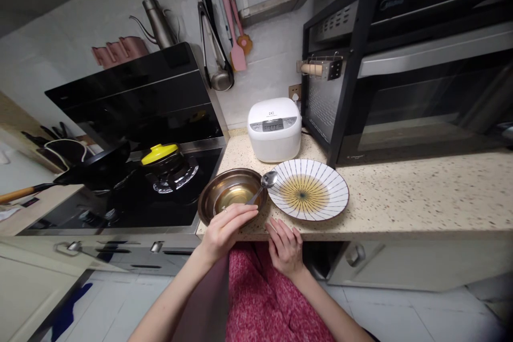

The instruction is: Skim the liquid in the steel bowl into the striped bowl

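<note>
Speckled tabletop [409,197], from the hands black stove [154,211] at ten o'clock, rice cooker [274,144] twelve, oven [433,96] two, left grip [226,230] holding spoon [270,179], right grip [286,251] loosely spread

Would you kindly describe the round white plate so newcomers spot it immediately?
On the speckled beige countertop, find the boxy white rice cooker. In front is the round white plate; dark radiating lines distinguish it from the brownish metal bowl alongside.

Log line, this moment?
left hand: holds silver metal spoon; right hand: at speckled beige countertop edge; near: round metal bowl, round striped white plate
</note>
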Motion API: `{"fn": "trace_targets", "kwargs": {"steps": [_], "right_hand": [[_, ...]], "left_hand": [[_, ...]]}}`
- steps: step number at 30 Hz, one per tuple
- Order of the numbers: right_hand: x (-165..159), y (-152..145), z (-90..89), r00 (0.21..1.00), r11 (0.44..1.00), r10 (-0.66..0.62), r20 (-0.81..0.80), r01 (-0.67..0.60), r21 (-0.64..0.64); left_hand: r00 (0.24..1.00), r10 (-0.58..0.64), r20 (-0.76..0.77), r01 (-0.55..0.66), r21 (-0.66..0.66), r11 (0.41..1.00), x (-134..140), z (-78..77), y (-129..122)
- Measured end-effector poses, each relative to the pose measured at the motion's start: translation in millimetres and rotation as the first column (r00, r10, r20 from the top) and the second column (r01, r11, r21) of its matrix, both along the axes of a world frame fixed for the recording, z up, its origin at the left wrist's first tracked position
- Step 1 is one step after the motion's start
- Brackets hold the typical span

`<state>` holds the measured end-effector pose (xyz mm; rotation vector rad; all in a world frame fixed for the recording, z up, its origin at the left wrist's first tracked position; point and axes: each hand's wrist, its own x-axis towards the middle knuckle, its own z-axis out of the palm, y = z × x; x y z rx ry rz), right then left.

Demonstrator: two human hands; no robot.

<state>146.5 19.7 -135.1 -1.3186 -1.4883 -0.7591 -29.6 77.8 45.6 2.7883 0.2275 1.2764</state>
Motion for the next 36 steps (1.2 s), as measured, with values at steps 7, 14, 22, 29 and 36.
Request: {"fn": "trace_targets", "kwargs": {"steps": [7, 14, 22, 29, 36], "right_hand": [[-0.7, 0.2, -1.0, 1.000, 1.000, 0.004, -0.011, -0.004, -0.004], [-1.4, 0.0, 2.3, 0.999, 1.000, 0.024, -0.024, -0.024, 0.005], [-0.9, -0.6, 5.3, 0.999, 0.999, 0.038, -0.030, -0.038, 0.010], [-0.9, -0.2, 1.9, 0.999, 1.000, 0.025, -0.023, -0.025, 0.010], [-0.7, -1.6, 4.6, 0.999, 0.999, 0.033, -0.025, -0.033, 0.002]], "left_hand": [[0.996, 0.075, 0.037, -0.064, -0.237, 0.969, -15.6, 14.5, 3.1], [0.987, 0.160, 0.003, -0.154, -0.255, 0.954, -37.0, 21.2, 13.8], [0.978, 0.171, -0.117, -0.201, -0.339, 0.919, -37.9, 20.1, 25.3], [0.973, 0.121, -0.195, -0.200, -0.463, 0.863, -38.0, 21.3, 28.5], [0.971, 0.068, -0.229, -0.193, -0.581, 0.791, -42.3, 19.2, 36.5]]}}
